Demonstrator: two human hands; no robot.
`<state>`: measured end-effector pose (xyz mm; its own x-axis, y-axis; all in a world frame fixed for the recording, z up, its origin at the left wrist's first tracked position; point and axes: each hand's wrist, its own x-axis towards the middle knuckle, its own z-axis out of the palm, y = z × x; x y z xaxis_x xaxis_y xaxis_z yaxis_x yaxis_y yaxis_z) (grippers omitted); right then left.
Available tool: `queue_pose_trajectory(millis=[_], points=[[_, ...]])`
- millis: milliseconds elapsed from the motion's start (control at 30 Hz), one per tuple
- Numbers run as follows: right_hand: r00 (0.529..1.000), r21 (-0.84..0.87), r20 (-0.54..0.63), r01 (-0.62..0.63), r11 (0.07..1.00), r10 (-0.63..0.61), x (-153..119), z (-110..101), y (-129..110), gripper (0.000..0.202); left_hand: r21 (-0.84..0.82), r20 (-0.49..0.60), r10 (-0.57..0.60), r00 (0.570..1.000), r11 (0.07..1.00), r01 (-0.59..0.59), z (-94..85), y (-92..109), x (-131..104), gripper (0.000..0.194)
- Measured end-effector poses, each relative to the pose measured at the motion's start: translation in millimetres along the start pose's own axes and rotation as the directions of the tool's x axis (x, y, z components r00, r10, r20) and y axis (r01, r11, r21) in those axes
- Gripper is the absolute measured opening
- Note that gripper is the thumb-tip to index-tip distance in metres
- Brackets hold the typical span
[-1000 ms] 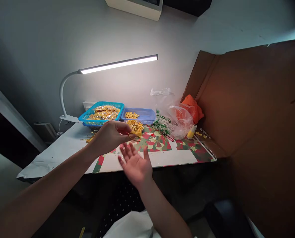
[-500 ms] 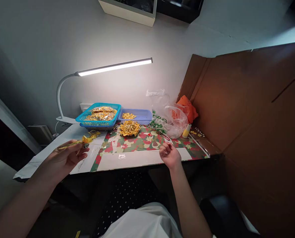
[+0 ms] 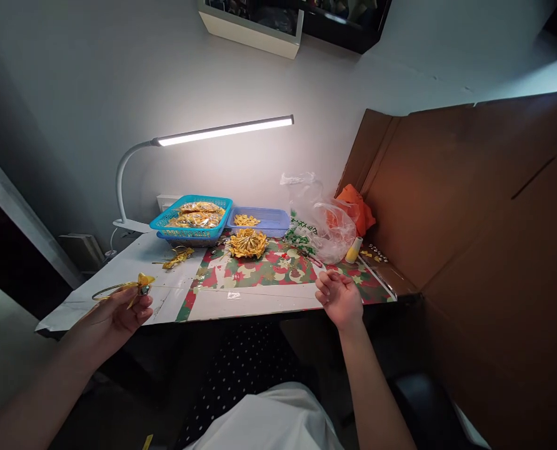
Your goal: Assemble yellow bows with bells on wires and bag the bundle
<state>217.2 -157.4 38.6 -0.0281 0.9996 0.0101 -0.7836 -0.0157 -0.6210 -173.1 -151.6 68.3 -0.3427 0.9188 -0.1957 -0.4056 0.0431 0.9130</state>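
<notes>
My left hand (image 3: pixel 119 315) pinches a thin gold hoop (image 3: pixel 105 291) near the table's left front edge. On the hoop's right end are a gold petal-like piece (image 3: pixel 144 280) and a small shiny silver bead (image 3: pixel 144 290). A very fine wire or thread (image 3: pixel 259 292) runs from there across the table to my right hand (image 3: pixel 339 299), whose fingers are curled closed at its other end. Behind my left hand lies another gold ornament (image 3: pixel 178 257). A round cluster of gold petal pieces (image 3: pixel 249 243) sits at mid-table.
At the back left, a turquoise basket (image 3: pixel 156 225) holds bagged gold pieces. Beside it is a lilac basket (image 3: pixel 278 220) with loose gold petals. Clear plastic bags (image 3: pixel 329 234), a yellow thread spool (image 3: pixel 354 250) and a cardboard wall (image 3: pixel 475 206) are at the right. A lamp (image 3: pixel 226 130) reaches overhead.
My hands have moved farther apart, the left one leftward with the gold hoop, the right one rightward. The fine strand between them now shows as a long, nearly straight line.
</notes>
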Motion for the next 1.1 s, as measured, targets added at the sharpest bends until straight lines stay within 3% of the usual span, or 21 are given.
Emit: queue_pose_trajectory(millis=[100,167,233,300,367,500,567,633,833,900,1000,1100], points=[[0.994,-0.191,0.113,0.027,0.981,-0.005,-9.7,8.4,-10.1,0.021,-0.13,0.1,-0.095,0.99,0.986,0.108,-3.6,-6.2,7.9,0.017],[0.974,-0.438,0.216,0.033,0.898,0.069,-14.7,17.8,-17.3,0.025,-0.154,0.095,-0.1,0.99,0.981,0.114,-4.6,-10.0,12.5,0.019],[0.93,-0.722,0.252,-0.004,0.692,0.268,-15.7,30.1,-23.4,0.027,-0.176,0.096,-0.099,0.99,0.978,0.115,-4.5,-14.9,16.0,0.018],[0.849,-0.902,0.185,-0.053,0.429,0.494,-11.1,42.9,-26.5,0.024,-0.194,0.102,-0.098,0.99,0.974,0.116,-4.9,-22.4,18.4,0.015],[0.751,-0.967,0.093,-0.089,0.24,0.653,-1.5,53.1,-25.2,0.021,-0.196,0.095,-0.119,0.988,0.971,0.136,-6.8,-33.3,20.1,0.014],[0.586,-0.994,-0.068,-0.105,-0.007,0.807,20.1,59.5,-11.2,0.012,-0.195,0.078,-0.176,0.981,0.963,0.188,-14.5,-59.9,20.0,0.013],[0.539,-0.992,-0.114,-0.111,-0.064,0.834,26.2,58.3,-3.4,0.01,-0.196,0.081,-0.203,0.976,0.957,0.215,-18.7,-70.6,18.2,0.012],[0.522,-0.991,-0.116,-0.117,-0.063,0.845,28.1,57.1,2.2,0.01,-0.199,0.085,-0.225,0.971,0.951,0.238,-22.4,-77.3,16.2,0.012],[0.597,-0.993,0.0,-0.098,0.072,0.802,26.5,55.5,-1.3,0.013,-0.241,0.125,-0.265,0.956,0.927,0.288,-32.1,-78.5,13.9,0.014],[0.675,-0.973,0.054,-0.131,0.191,0.736,29.1,52.5,-10.4,0.022,-0.262,0.144,-0.264,0.954,0.919,0.294,-33.3,-76.5,12.7,0.015],[0.841,-0.886,0.096,-0.171,0.431,0.533,37.4,44.6,-30.8,0.035,-0.278,0.136,-0.242,0.961,0.922,0.271,-30.9,-73.1,8.4,0.016],[0.906,-0.84,0.096,-0.148,0.522,0.412,46.2,34.6,-53.6,0.035,-0.272,0.169,-0.214,0.962,0.928,0.254,-24.1,-68.5,0.8,0.017]])
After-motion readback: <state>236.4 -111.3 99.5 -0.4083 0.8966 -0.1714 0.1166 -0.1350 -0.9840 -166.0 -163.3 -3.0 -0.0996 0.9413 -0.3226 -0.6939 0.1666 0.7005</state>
